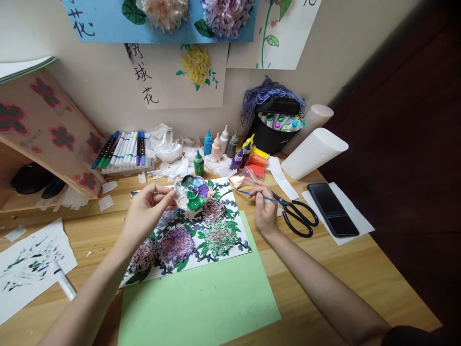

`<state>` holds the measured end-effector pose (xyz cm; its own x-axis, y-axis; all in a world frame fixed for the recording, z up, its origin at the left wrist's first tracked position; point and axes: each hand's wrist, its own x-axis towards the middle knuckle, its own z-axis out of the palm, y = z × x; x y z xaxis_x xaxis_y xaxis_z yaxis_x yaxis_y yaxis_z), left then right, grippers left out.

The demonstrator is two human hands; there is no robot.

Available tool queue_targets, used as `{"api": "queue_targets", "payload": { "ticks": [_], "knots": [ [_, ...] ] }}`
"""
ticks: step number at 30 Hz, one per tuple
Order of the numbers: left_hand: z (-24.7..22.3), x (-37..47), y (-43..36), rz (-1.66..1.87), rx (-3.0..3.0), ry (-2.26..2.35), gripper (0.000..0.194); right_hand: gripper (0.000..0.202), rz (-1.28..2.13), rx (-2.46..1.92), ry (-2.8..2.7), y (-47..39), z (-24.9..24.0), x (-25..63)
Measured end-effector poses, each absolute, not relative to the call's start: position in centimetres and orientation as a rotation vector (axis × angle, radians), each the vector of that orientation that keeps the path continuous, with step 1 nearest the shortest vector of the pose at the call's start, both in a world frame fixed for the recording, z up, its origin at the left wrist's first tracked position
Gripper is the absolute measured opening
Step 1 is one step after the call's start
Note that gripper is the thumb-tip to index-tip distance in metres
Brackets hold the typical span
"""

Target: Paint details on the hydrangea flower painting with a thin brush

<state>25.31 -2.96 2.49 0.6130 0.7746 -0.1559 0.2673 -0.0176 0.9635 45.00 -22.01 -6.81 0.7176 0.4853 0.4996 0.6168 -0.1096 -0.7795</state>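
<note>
My left hand (153,202) pinches the left rim of a small round paint palette (194,192) with green, purple, blue and dark paint in it. The palette is over the upper part of a white sheet with raised flowers (177,244) in pink, purple and green, among painted leaves. In my right hand (265,206) is a thin blue paintbrush (248,193), its tip pointing left, near the sheet's upper right edge. Under the flower sheet lies a light green sheet (201,307).
Black-handled scissors (298,217) lie just right of my right hand, with a phone (333,210) beyond. Paint bottles (199,164), markers (124,150) and a paper-filled bowl (167,146) line the back. A paint-marked paper (32,264) lies at left.
</note>
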Motion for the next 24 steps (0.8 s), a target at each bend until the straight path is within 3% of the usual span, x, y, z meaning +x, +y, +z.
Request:
{"api": "queue_targets", "payload": {
  "ticks": [10, 18, 24],
  "knots": [
    [1.7, 25.1, -3.1, 0.443, 1.622, 0.835, 0.034, 0.02, -0.261, -1.579, -0.864, -22.4, -6.9, 44.4],
    [0.5, 25.0, -3.7, 0.451, 1.694, 0.77, 0.026, 0.019, -0.154, -1.389, -1.454, -23.5, -5.6, 41.0],
    [0.4, 25.2, -4.0, 0.421, 1.754, 0.773, 0.024, 0.02, -0.146, -1.416, -1.519, -23.0, -5.4, 40.6]
  ]
}}
